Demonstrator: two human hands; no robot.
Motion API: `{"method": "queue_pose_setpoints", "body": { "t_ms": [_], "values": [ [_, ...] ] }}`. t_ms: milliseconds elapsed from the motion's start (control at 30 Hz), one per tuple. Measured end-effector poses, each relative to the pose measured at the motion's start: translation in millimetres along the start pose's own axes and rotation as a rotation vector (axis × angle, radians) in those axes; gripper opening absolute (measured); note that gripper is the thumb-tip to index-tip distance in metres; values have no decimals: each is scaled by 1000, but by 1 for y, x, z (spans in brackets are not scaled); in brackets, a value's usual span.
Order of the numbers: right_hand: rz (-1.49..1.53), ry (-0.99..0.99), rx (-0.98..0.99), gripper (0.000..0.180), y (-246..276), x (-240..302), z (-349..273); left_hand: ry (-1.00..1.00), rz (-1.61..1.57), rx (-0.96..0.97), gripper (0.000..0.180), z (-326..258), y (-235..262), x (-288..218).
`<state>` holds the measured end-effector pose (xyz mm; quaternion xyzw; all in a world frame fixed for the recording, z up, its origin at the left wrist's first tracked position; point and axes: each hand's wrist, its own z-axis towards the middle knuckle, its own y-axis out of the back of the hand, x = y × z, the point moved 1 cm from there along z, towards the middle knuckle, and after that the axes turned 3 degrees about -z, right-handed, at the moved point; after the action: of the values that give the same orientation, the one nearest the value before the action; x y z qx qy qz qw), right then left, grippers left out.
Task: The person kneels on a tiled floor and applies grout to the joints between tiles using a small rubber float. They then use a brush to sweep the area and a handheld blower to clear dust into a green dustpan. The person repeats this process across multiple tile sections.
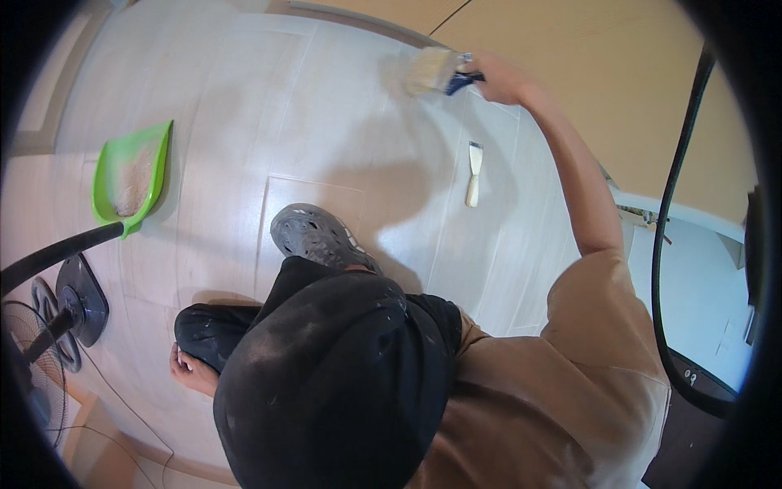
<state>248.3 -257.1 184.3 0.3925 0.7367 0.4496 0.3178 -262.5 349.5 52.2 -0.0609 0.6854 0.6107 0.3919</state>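
Observation:
At the far edge of the floor, my right hand [497, 79] is closed around the handle of a wide paintbrush [433, 71]. Its pale bristles point left, smeared by motion, near the floor beside a tan panel. Nearer to me, a putty knife [474, 175] with a cream handle lies on the floor. My left hand [194, 371] hangs low beside my black-trousered leg, fingers loosely bent and apart, with nothing visible in it. A bright green dustpan [167, 155] stands on the left, holding a pile of pale dust or debris.
Black fan parts, a base [84, 301] and a wire guard [32, 334], are at the left with a cord. A dark hose or bar [61, 257] reaches toward the dustpan. My grey clog [314, 235] rests mid-floor. A tan panel [619, 90] borders the right, crossed by a black cable [669, 187].

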Motion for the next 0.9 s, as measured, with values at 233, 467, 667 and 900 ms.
{"method": "queue_pose_setpoints", "body": {
  "t_ms": [233,467,667,900],
  "values": [
    [-308,-202,21,15,-83,42,21,25,-12,10,31,-1,-10,-9],
    [-153,4,1,16,-56,250,48,29,-44,-33,29,1,-10,12],
    [-124,-82,-275,13,-11,162,48,1,-55,-26,29,3,4,16],
    [-230,-45,-207,13,-104,91,36,46,-105,16,32,-5,-14,-1]
  ]
}}
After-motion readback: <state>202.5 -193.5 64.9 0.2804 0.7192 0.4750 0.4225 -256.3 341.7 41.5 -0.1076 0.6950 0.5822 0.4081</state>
